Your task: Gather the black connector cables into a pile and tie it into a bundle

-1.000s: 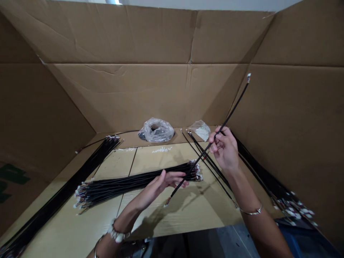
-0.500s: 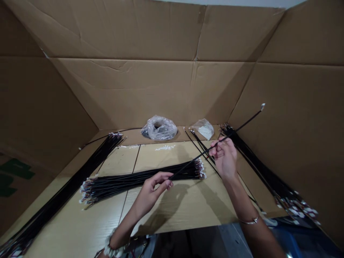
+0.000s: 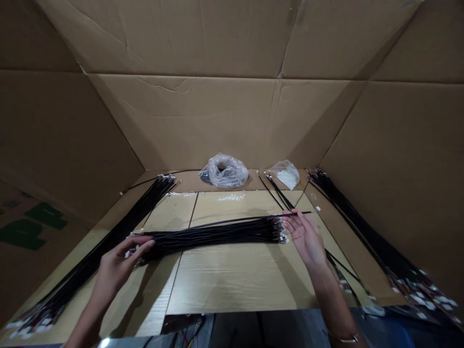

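Note:
One thin black cable (image 3: pixel 224 222) with a white connector at its right end stretches between my hands, just over the middle cable bundle. My left hand (image 3: pixel 121 263) pinches it near the bundle's left end, thumb against fingers; the cable's left tip is hidden there. Toward the other end, my right hand (image 3: pixel 306 239) has its fingertips on the cable, a short way in from the white connector (image 3: pixel 318 208). Beneath lies the bundle of black cables (image 3: pixel 217 234), with white connectors at both ends. Whether the held cable touches the bundle is hard to tell.
Long cable bundles lie along the left (image 3: pixel 105 246) and right (image 3: pixel 358 227) sides. Several loose cables (image 3: pixel 277 191) lie behind my right hand. A plastic-wrapped roll (image 3: pixel 226 171) and a small clear bag (image 3: pixel 286 175) stand at the back. Cardboard walls (image 3: pixel 210 116) enclose the table (image 3: pixel 232 280).
My left hand has moved left along the cable to the bundle's left end. The cable, earlier slanting up to the right, is lowered nearly level over the bundle; my right hand is lower. The view has shifted.

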A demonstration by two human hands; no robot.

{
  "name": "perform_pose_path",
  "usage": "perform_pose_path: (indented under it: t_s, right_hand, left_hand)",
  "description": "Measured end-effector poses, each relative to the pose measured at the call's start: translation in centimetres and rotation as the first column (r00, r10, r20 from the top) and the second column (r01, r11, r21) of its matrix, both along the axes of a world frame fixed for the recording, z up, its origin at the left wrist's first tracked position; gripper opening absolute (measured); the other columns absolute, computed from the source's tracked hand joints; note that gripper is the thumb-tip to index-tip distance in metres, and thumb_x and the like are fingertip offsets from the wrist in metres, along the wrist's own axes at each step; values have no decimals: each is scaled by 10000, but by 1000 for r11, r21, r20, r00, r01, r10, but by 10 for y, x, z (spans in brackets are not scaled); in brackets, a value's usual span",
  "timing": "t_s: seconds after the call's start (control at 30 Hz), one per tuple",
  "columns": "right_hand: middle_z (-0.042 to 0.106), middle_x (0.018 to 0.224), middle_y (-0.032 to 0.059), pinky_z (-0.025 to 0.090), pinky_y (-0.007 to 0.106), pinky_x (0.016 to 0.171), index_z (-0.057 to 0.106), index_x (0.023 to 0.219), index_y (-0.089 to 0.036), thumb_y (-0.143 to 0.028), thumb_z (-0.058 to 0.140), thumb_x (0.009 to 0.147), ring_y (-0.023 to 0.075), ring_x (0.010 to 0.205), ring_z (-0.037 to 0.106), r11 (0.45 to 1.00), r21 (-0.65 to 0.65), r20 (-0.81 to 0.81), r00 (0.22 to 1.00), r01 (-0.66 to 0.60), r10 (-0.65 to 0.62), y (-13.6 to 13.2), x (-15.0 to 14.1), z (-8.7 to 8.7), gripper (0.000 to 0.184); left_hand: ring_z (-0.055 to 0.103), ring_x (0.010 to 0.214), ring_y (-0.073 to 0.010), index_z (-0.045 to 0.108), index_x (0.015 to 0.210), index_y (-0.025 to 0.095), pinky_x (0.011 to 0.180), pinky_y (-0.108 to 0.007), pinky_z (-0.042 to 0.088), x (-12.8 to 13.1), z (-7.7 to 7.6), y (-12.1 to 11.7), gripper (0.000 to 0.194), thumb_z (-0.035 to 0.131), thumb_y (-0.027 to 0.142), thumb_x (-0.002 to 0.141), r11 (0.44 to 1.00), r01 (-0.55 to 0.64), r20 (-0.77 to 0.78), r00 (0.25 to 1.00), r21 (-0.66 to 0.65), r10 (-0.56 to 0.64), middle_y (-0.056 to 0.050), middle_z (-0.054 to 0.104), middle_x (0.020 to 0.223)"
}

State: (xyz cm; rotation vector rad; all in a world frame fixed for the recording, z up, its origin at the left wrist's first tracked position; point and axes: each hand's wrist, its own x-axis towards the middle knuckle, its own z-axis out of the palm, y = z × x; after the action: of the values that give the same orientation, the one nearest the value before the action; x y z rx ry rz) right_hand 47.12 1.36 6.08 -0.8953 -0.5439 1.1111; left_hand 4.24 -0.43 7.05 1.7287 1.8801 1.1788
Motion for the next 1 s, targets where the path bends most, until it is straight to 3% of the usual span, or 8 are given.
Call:
perform_pose_path:
  t_s: [0.1, 0.23, 0.4, 0.5, 0.67, 0.87, 1.0]
  right_hand:
    - [766, 835, 60, 611, 251, 684, 700, 845, -185, -369, 872, 627, 160, 720, 724, 998, -32, -11, 998, 62, -62, 0, 11, -16, 333]
    - [764, 828, 66, 613, 283, 689, 677, 783, -190, -392, 892, 596, 172, 708, 724, 990, -51, 26, 992, 128, -127, 2, 17, -33, 349]
    - [739, 754, 44, 548, 265, 549, 699, 823, -179, -486, 887, 554, 160, 616, 668, 985, -83, 251, 959, 153, -128, 4, 19, -40, 449]
    - [717, 704, 39, 492, 271, 510, 729, 817, -174, -561, 840, 569, 146, 552, 593, 979, -111, 470, 877, 169, -98, 5, 22, -41, 473]
    - [721, 823, 64, 509, 323, 624, 758, 772, -200, -585, 770, 611, 189, 693, 610, 971, -76, 676, 728, 228, -118, 9, 23, -50, 417]
    - [668, 860, 65, 495, 332, 600, 776, 834, -201, -605, 705, 681, 171, 634, 566, 969, -28, 766, 628, 245, -137, 9, 22, -59, 438]
    - [656, 886, 74, 506, 356, 687, 779, 842, -217, -611, 678, 714, 209, 762, 594, 962, 36, 814, 551, 269, -185, 12, 23, -63, 427]
  left_hand:
    - [731, 825, -265, 732, 726, 247, 728, -334, 600, -20, 4, -2, 551, 661, 774, 579, 997, -64, 26, 998, -51, 66, -42, 791, 852]
    - [730, 855, -289, 740, 766, 246, 751, -377, 609, -29, 9, 2, 552, 675, 750, 551, 989, -52, 96, 993, -140, 66, -45, 794, 854]
    - [727, 806, -286, 710, 742, 243, 736, -377, 603, -36, 1, 8, 530, 671, 730, 538, 977, -157, 107, 979, -142, 172, -55, 787, 824]
    - [728, 797, -284, 704, 742, 235, 716, -371, 599, -46, -7, 8, 546, 662, 741, 542, 973, -208, 40, 976, -104, 213, -50, 782, 794]
    - [740, 824, -258, 716, 768, 287, 725, -315, 591, -56, -13, 4, 371, 630, 636, 677, 985, -174, -102, 980, -17, 172, 54, 783, 799]
    - [747, 782, -252, 709, 763, 291, 656, -282, 596, -54, -14, 3, 257, 622, 527, 713, 984, -178, -109, 978, 4, 177, 70, 782, 763]
    - [749, 767, -263, 701, 748, 276, 634, -290, 599, -51, -12, 3, 293, 634, 552, 679, 978, -209, -85, 975, -13, 207, 70, 775, 729]
